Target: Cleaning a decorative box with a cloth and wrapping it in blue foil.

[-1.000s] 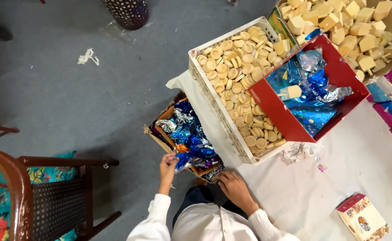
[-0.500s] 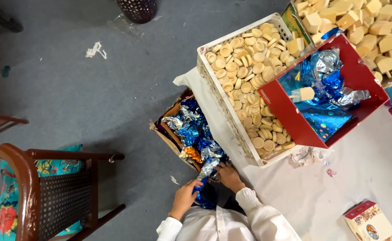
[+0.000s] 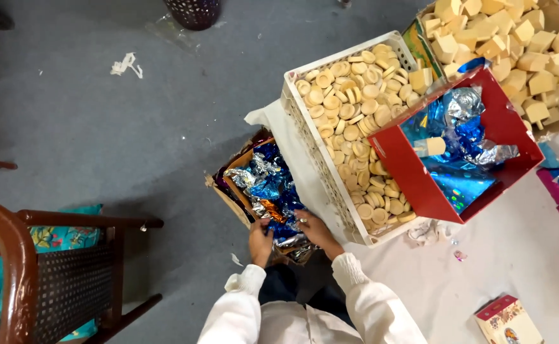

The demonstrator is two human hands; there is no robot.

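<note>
Below, both hands (image 3: 261, 242) (image 3: 314, 230) in cardboard box (image 3: 231, 191) of foil wrappers (image 3: 270, 185).

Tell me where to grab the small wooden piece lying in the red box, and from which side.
Grip the wooden piece across its wider block end, coming straight down from above. It lies loose on the crinkled blue foil, and the red box is open at the top, its raised walls probably blocking any sideways reach.

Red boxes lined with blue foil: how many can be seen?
1. The red box rests tilted on the white crate of round pieces, right of both hands.
</note>
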